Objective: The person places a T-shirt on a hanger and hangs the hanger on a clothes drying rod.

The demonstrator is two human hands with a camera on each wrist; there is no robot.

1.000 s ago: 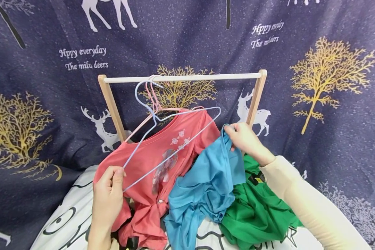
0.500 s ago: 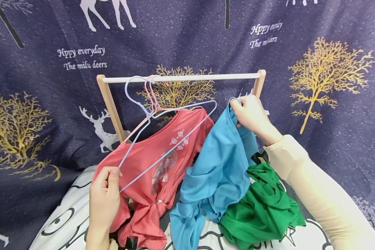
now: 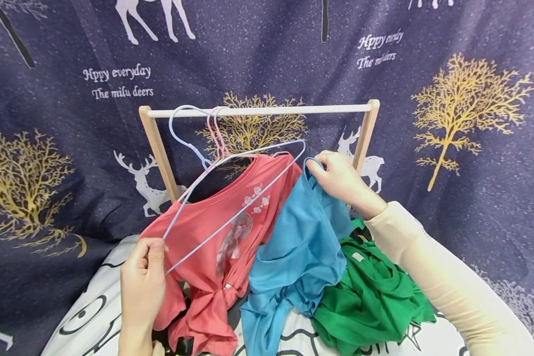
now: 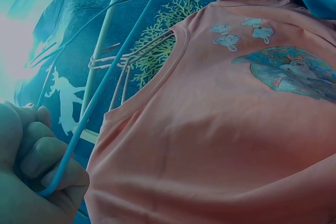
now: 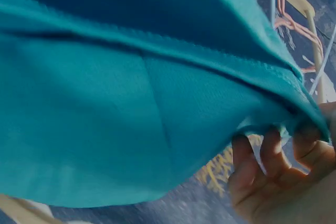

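Note:
My left hand (image 3: 143,277) grips the lower left corner of a light-blue clothes hanger (image 3: 231,225), which tilts up to the right in front of the rack. In the left wrist view the fingers curl round the blue wire (image 4: 97,95). My right hand (image 3: 340,178) pinches the edge of a blue shirt (image 3: 300,237) just beside the hanger's right end; shirt and hanger look apart. In the right wrist view the shirt's hemmed opening (image 5: 157,45) gapes, with the thumb mostly hidden by cloth. Behind the hanger, a coral-pink shirt (image 3: 196,227) hangs on a pink hanger (image 3: 218,136).
A small rack with a white rail (image 3: 293,110) and wooden posts (image 3: 366,138) stands at the back. Green clothing (image 3: 374,296) lies crumpled at the right on a white patterned cover (image 3: 89,306). A dark printed cloth (image 3: 267,54) hangs behind.
The right hand raised the blue shirt, then brought it lower and left toward the hanger's end. The left hand drifted slightly left and down while the hanger's hook swung left.

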